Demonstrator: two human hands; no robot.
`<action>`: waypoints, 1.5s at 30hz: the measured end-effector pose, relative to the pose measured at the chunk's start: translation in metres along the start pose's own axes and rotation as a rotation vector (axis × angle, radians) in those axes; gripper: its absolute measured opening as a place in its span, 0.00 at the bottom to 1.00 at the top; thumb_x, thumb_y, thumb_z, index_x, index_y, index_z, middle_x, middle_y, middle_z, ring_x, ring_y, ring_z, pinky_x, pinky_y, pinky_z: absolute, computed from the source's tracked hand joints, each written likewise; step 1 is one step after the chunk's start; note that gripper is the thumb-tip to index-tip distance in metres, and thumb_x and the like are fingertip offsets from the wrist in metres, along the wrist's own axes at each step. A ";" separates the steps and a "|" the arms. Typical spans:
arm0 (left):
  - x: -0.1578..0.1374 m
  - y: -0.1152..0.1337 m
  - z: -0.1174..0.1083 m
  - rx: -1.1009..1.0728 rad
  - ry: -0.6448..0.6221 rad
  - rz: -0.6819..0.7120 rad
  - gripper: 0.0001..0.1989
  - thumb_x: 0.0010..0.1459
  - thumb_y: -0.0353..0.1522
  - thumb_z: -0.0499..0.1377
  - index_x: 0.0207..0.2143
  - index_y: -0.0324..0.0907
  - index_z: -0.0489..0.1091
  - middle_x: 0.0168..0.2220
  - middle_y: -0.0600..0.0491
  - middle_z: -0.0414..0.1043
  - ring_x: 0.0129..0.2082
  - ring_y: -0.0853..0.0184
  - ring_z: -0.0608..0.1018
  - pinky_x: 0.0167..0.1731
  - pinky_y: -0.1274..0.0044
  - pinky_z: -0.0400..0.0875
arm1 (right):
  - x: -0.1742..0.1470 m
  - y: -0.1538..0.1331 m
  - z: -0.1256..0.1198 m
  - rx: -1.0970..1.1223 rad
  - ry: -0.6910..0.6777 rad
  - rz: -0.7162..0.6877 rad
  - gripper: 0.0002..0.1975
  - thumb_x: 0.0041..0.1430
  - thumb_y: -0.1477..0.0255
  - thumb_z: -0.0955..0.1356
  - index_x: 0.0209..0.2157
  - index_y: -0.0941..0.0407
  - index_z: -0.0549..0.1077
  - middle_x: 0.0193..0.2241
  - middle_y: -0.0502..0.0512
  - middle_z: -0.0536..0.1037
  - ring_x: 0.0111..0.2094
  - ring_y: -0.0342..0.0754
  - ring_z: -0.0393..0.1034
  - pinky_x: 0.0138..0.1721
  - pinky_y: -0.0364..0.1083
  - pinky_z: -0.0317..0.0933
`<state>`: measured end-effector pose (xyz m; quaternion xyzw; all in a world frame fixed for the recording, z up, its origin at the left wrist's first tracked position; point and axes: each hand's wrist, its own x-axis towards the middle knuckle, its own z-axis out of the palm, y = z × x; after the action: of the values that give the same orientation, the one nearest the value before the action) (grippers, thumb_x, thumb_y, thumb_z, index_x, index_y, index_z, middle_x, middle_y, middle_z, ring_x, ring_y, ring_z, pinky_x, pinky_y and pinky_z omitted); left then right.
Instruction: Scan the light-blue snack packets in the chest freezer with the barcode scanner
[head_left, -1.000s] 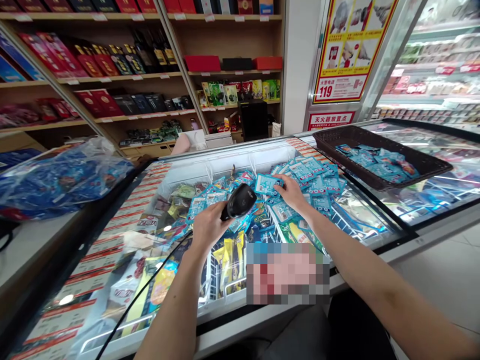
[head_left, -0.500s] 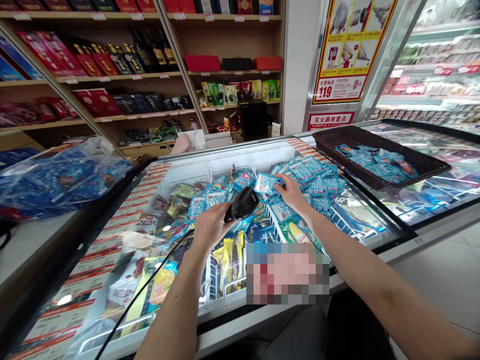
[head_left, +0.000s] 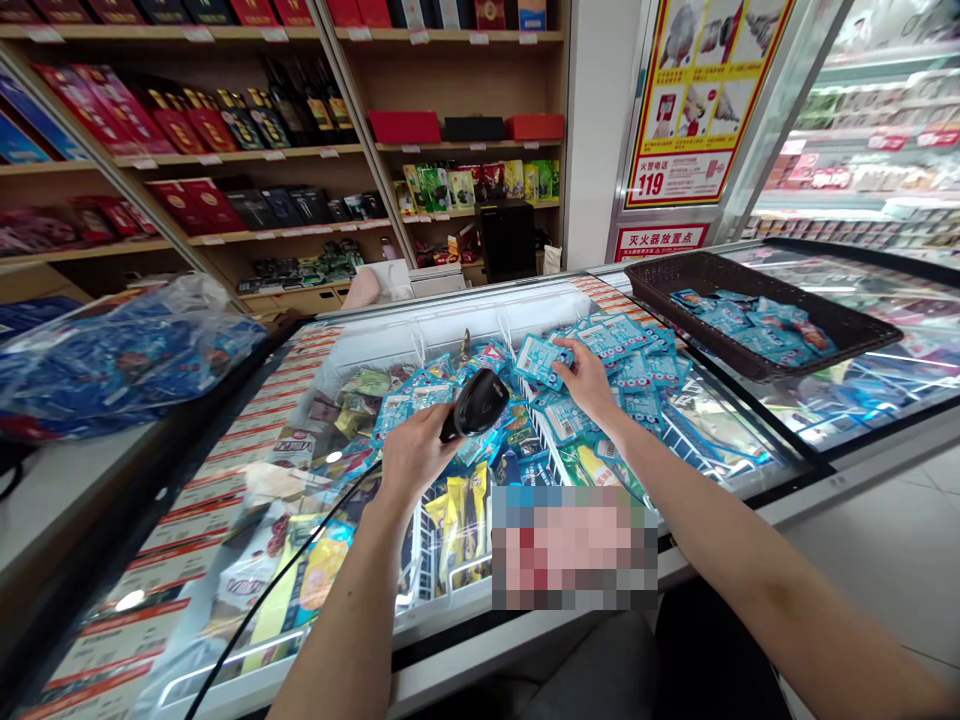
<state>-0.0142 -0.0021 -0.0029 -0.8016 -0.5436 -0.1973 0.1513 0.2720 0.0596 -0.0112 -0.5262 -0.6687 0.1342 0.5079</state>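
Observation:
My left hand [head_left: 417, 452] is wrapped round the handle of a black corded barcode scanner [head_left: 481, 402], its head angled to the right. With the fingers of my right hand [head_left: 585, 382] I grip a light-blue packet [head_left: 541, 360] by its right edge, just right of the scanner head and apart from it. More blue packets [head_left: 615, 338] lie piled behind and beside my right hand on the chest freezer. Under my left hand are wire baskets holding yellow-wrapped packs [head_left: 457, 515] and dark-blue packs. The scanner's cable [head_left: 296, 570] runs down to the lower left.
A dark brown plastic tray [head_left: 757, 365] with several blue packets rests on the freezer at right. At left sits a clear plastic bag [head_left: 127, 350] of blue packs. Shelves [head_left: 457, 145] of boxes and bottles stand behind. A blurred patch hides part of the freezer's front edge.
The scanner and my left hand have shifted slightly left. The packet in my right hand has tilted a little and moved slightly right.

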 end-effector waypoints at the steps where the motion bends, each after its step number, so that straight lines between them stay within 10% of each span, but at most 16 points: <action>1: 0.000 -0.001 0.000 0.002 0.013 -0.010 0.18 0.53 0.40 0.55 0.46 0.45 0.67 0.41 0.52 0.74 0.39 0.62 0.75 0.29 0.77 0.62 | 0.000 0.001 -0.001 -0.005 0.016 -0.005 0.19 0.55 0.69 0.62 0.49 0.54 0.66 0.28 0.50 0.71 0.23 0.44 0.61 0.31 0.45 0.58; 16: -0.001 -0.021 -0.009 0.095 0.104 -0.306 0.21 0.52 0.46 0.54 0.45 0.44 0.68 0.39 0.50 0.75 0.38 0.60 0.75 0.27 0.76 0.58 | -0.007 -0.006 -0.011 -0.542 0.090 -0.181 0.12 0.58 0.74 0.62 0.41 0.54 0.72 0.47 0.58 0.68 0.48 0.54 0.57 0.48 0.53 0.51; 23: -0.002 -0.032 -0.014 0.152 0.118 -0.511 0.25 0.54 0.50 0.49 0.46 0.44 0.68 0.36 0.46 0.74 0.34 0.58 0.75 0.25 0.75 0.57 | -0.010 -0.015 -0.004 -0.608 -0.232 -0.362 0.15 0.60 0.63 0.61 0.44 0.54 0.71 0.40 0.58 0.72 0.44 0.54 0.60 0.46 0.53 0.49; 33: -0.003 -0.042 -0.019 0.180 0.169 -0.643 0.25 0.54 0.50 0.48 0.45 0.44 0.67 0.35 0.46 0.73 0.35 0.57 0.75 0.26 0.75 0.59 | -0.015 -0.030 0.006 -0.633 -0.219 -0.318 0.13 0.60 0.68 0.61 0.43 0.56 0.72 0.43 0.61 0.72 0.46 0.56 0.59 0.47 0.56 0.47; 45: -0.006 -0.044 -0.025 0.103 0.191 -0.648 0.23 0.54 0.49 0.49 0.44 0.45 0.68 0.34 0.46 0.74 0.34 0.56 0.74 0.26 0.73 0.59 | -0.015 -0.084 0.079 -0.400 -0.677 -0.709 0.30 0.59 0.63 0.63 0.61 0.53 0.54 0.60 0.55 0.58 0.54 0.52 0.58 0.53 0.52 0.53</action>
<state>-0.0610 -0.0029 0.0176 -0.5564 -0.7628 -0.2816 0.1712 0.1578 0.0403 0.0053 -0.2818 -0.9446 -0.0136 0.1674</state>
